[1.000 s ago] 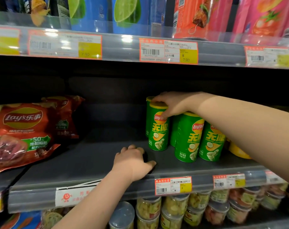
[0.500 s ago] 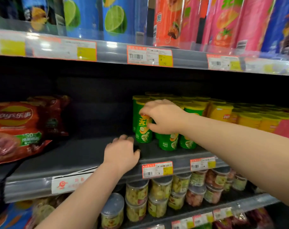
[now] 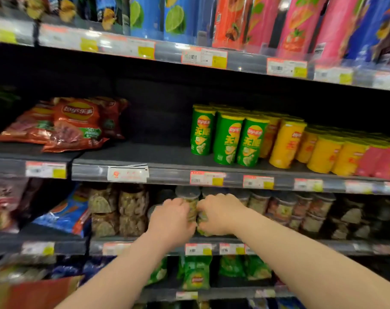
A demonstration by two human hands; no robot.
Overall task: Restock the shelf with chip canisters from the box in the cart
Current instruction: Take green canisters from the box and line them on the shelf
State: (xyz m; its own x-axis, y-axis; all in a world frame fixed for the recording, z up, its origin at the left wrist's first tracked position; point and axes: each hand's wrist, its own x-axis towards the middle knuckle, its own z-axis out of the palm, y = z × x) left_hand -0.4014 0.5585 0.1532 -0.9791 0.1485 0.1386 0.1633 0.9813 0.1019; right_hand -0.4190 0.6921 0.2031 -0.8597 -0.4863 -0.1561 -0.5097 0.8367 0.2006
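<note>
Overhead light is glaring on the price strips (image 3: 105, 44), the shelf (image 3: 134, 152) is lying shadowed, and blur is smearing everything.

Bare middle shelf (image 3: 136, 153) open to my reach; red Lay's bags (image 3: 73, 126) bound it at nine o'clock, green canisters (image 3: 227, 139) at three.

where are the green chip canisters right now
In the head view the green canisters stand on the middle shelf, right of centre, with bare shelf to their left and the yellow canisters close on their right.
</note>
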